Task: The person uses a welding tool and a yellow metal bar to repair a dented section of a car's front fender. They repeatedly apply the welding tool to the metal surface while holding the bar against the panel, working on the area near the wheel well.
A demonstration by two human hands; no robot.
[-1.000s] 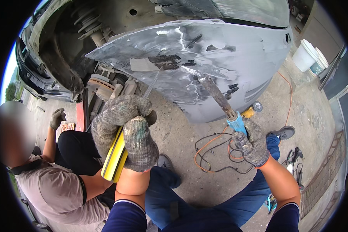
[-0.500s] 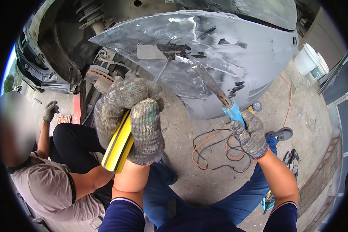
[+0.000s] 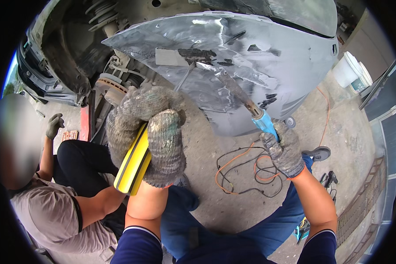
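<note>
My gloved left hand (image 3: 147, 132) is wrapped round the yellow and black handle of a screwdriver (image 3: 135, 163). Its thin metal shaft reaches up to the edge of a dark, rough patch on a grey painted car body panel (image 3: 290, 57). In my gloved right hand (image 3: 286, 149) is a blue-handled soldering iron (image 3: 240, 92) with a long, stained metal barrel. The iron's pale flat tip lies at the same patch, close beside the screwdriver's tip. Whether either tip presses on the panel, I cannot tell. A smooth grey rectangle (image 3: 166, 56) borders the patch on the left.
At left a co-worker (image 3: 61, 207) crouches, one gloved hand (image 3: 54, 126) raised. Behind are a bare brake disc (image 3: 112, 88) and a red stand (image 3: 84, 123). Orange and black cords (image 3: 246, 171) coil on the floor. White buckets (image 3: 348, 70) stand at right.
The iron's tip has shifted slightly left toward the screwdriver's tip. Both hands keep their hold, and the co-worker's raised hand has moved a little left.
</note>
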